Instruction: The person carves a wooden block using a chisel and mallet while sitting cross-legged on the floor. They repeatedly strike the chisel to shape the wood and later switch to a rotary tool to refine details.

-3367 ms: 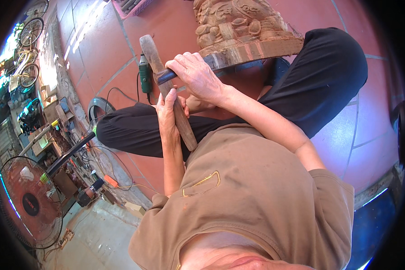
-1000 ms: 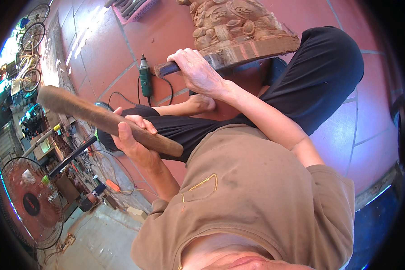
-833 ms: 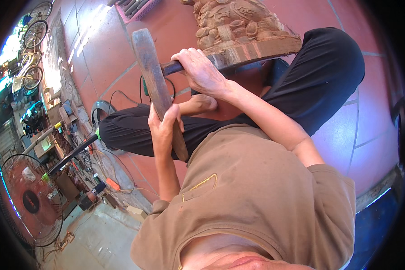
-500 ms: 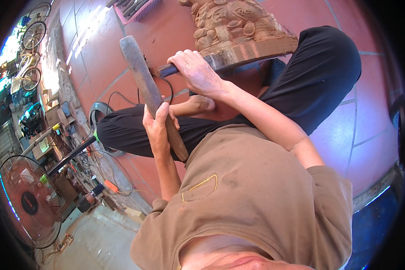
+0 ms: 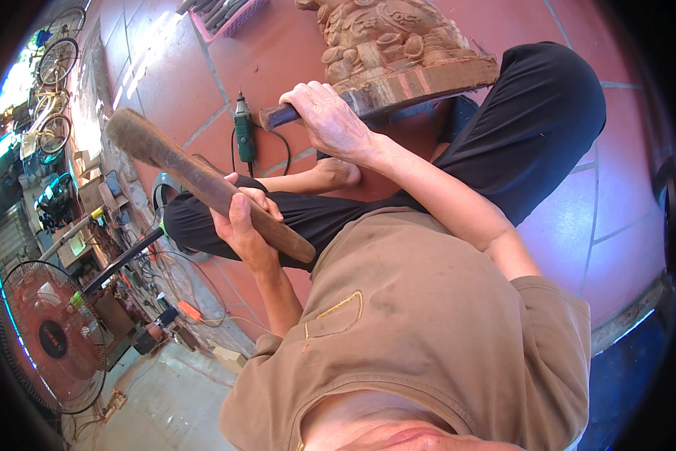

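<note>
Brown wooden club [image 5: 202,181], gripped in the left hand [image 5: 245,237], could, I fear, by drifting aim miss the dark-handled tool [image 5: 281,115] near the carving [image 5: 394,45] and bruise the right hand [image 5: 330,122], which is wrapped around that tool.

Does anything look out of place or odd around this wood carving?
Nothing looks clearly spilled or broken. Only the green rotary tool stands out mildly: it lies loose on the tiled floor, its dark cord curling near a bare foot.

carving [image 5: 398,46] ahead, fan [image 5: 52,340] at left
</note>
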{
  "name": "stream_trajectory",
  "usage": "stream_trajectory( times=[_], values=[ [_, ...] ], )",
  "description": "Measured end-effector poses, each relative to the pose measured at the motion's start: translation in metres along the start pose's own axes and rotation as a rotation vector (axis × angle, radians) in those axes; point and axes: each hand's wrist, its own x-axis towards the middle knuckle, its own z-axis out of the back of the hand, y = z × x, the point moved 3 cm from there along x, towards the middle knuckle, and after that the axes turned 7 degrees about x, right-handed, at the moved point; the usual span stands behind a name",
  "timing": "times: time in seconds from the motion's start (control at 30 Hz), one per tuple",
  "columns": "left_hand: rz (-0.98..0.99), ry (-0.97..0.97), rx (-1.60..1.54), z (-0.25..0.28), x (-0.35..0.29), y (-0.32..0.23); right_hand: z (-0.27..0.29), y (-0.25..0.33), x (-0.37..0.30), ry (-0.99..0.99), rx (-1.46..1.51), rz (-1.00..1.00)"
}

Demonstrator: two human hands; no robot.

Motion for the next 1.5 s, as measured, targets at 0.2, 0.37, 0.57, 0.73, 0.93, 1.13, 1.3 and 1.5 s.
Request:
stream_trajectory(
  times=[0.2,0.37,0.57,0.73,0.93,1.13,1.3,1.5],
  values=[
    [0.304,0.257,0.256,-0.008,-0.003,0.025,-0.003,0.000,-0.001,0.003,-0.001,0.009],
    [0.309,0.185,0.182,-0.008,-0.002,0.027,0.013,-0.001,0.001,-0.069,0.120,-0.093],
    [0.265,0.160,0.216,-0.005,0.004,0.025,0.061,-0.028,0.007,-0.320,0.343,-0.536],
    [0.298,0.160,0.225,-0.003,0.003,0.028,0.083,-0.044,-0.001,-0.349,0.463,-0.719],
    [0.280,0.147,0.151,-0.002,0.004,0.028,0.098,-0.026,0.005,-0.348,0.163,-0.652],
    [0.278,0.160,0.181,-0.002,0.006,0.028,0.086,-0.019,0.002,-0.378,0.327,-0.511],
    [0.281,0.183,0.189,-0.002,0.004,0.033,0.078,-0.008,-0.001,-0.255,0.227,-0.514],
    [0.269,0.188,0.179,-0.005,0.004,0.027,0.064,0.012,-0.002,-0.135,-0.001,-0.242]
  ],
)
